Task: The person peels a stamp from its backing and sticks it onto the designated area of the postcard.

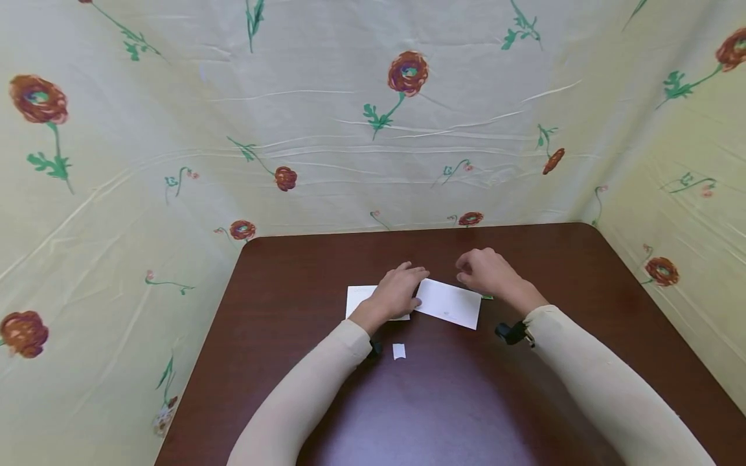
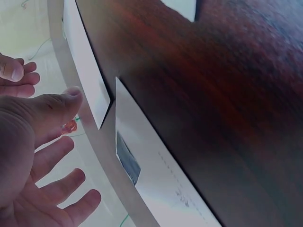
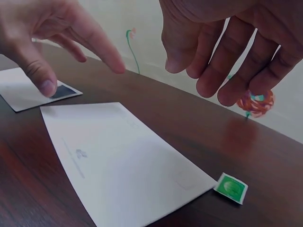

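My left hand [image 1: 396, 292] hovers over the left white card [image 1: 358, 298] with fingers spread, holding nothing. A dark stamp-like rectangle [image 2: 128, 158] sits at a corner of that card, which also has faint print. My right hand [image 1: 489, 273] hangs above the table behind the right white card [image 1: 449, 303], fingers loosely bent and nothing between them. This second card lies slightly turned, with faint marks on its face. A small green stamp with a white border [image 3: 231, 189] lies by its corner, mostly hidden in the head view.
A small white paper piece [image 1: 399, 351] lies on the brown table [image 1: 443, 408], nearer the person than the cards. Flowered cloth [image 1: 326, 97] hangs around the table's back and sides. Dark wrist devices [image 1: 511, 333] show below the sleeves.
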{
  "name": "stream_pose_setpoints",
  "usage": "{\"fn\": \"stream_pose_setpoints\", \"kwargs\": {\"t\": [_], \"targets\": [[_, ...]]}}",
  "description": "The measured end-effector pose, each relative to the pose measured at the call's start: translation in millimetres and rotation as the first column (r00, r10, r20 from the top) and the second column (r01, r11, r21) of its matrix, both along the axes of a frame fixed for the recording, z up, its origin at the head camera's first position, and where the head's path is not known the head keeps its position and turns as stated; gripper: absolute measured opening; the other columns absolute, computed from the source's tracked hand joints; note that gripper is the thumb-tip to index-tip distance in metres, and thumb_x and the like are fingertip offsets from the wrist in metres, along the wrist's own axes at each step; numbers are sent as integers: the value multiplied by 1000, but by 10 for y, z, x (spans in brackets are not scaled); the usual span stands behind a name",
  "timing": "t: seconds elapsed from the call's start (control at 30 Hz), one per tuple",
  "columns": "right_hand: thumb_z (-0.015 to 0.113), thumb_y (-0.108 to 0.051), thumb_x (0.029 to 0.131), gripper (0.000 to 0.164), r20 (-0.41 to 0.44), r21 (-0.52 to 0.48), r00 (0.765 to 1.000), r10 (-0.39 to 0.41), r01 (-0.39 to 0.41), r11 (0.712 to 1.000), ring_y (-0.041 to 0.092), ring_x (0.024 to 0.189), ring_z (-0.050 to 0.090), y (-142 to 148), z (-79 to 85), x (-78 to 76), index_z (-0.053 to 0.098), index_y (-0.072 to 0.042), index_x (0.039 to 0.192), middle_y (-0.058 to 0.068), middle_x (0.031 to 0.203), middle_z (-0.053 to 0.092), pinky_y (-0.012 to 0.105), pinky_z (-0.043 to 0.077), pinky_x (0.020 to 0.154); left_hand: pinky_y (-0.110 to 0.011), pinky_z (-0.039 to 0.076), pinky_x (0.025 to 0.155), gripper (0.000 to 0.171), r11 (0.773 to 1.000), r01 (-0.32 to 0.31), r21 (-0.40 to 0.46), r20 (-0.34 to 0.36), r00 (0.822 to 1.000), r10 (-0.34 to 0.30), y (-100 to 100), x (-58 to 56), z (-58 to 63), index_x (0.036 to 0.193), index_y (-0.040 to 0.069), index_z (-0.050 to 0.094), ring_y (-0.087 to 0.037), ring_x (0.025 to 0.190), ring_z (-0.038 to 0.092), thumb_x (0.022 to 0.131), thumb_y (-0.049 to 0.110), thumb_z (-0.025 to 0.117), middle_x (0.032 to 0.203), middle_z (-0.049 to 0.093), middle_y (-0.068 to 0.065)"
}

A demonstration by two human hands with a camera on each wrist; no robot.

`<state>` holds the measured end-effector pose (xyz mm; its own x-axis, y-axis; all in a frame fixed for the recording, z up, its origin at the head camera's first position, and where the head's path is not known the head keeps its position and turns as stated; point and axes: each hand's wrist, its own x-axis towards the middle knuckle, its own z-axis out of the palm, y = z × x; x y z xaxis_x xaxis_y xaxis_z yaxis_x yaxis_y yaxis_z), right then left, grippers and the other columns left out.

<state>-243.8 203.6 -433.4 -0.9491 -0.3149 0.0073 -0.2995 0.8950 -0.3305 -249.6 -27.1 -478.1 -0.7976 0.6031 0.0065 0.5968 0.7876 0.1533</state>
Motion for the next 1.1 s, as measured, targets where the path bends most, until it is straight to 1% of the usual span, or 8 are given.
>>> {"fn": "stream_pose_setpoints", "kwargs": {"t": [0.13,0.23,0.43,0.53,0.6,0.8,0.97,1.1], "targets": [[70,-17,89,29,-7,10,1000,5,-5,1000,21,84,68,61,-24,1,74,-3,114,10,102,75,41,55,76,-46,35,116,62,999,10,-39,8,1000,-9,37,-15,-53,148,15,50,-32,147,37,91,25,73,153,49,-2],[70,-15,89,29,2,5,1000,6,-6,1000,21,83,67,111,-43,6,73,-2,114,12,103,75,40,56,74,-46,35,117,61,999,10,-44,24,1000,-9,50,-16,-77,148,15,50,-32,147,36,92,25,72,153,49,-2],[69,-11,88,29,46,36,999,-24,22,999,23,83,66,250,-107,0,72,-1,116,16,108,73,42,57,76,-47,35,117,57,999,34,-39,54,998,-32,72,-10,-89,147,14,51,-33,148,34,93,22,69,153,49,-2],[70,-10,88,31,76,69,996,-41,36,997,24,85,65,332,-152,3,71,-1,117,18,111,72,44,58,78,-48,35,116,57,997,51,-51,55,997,-49,81,-9,-96,147,13,51,-33,149,33,94,21,68,153,49,-2],[70,-10,88,31,95,80,994,-49,41,996,24,84,65,385,-192,7,71,0,117,19,110,71,45,58,77,-48,35,116,56,996,56,-67,54,997,-53,84,-7,-110,147,14,51,-33,149,33,94,22,68,153,49,-2],[71,-9,88,21,119,105,992,-41,29,994,22,73,59,470,-313,6,74,-2,107,13,97,71,36,52,65,-47,34,117,57,991,47,-123,66,997,-39,82,22,-142,149,16,49,-31,150,31,96,27,66,154,48,1],[72,-10,89,13,137,112,989,-49,34,993,21,72,57,473,-394,-3,75,-4,100,8,88,70,34,51,64,-48,34,117,56,992,37,-124,70,997,-28,84,34,-141,148,16,49,-31,150,31,96,28,66,153,49,1],[73,-9,88,13,125,117,991,-49,34,993,22,71,57,479,-425,-15,75,-2,98,9,88,70,35,51,64,-49,33,117,56,992,34,-120,67,997,-26,84,34,-137,147,16,50,-32,149,32,96,29,66,152,50,0]]}}
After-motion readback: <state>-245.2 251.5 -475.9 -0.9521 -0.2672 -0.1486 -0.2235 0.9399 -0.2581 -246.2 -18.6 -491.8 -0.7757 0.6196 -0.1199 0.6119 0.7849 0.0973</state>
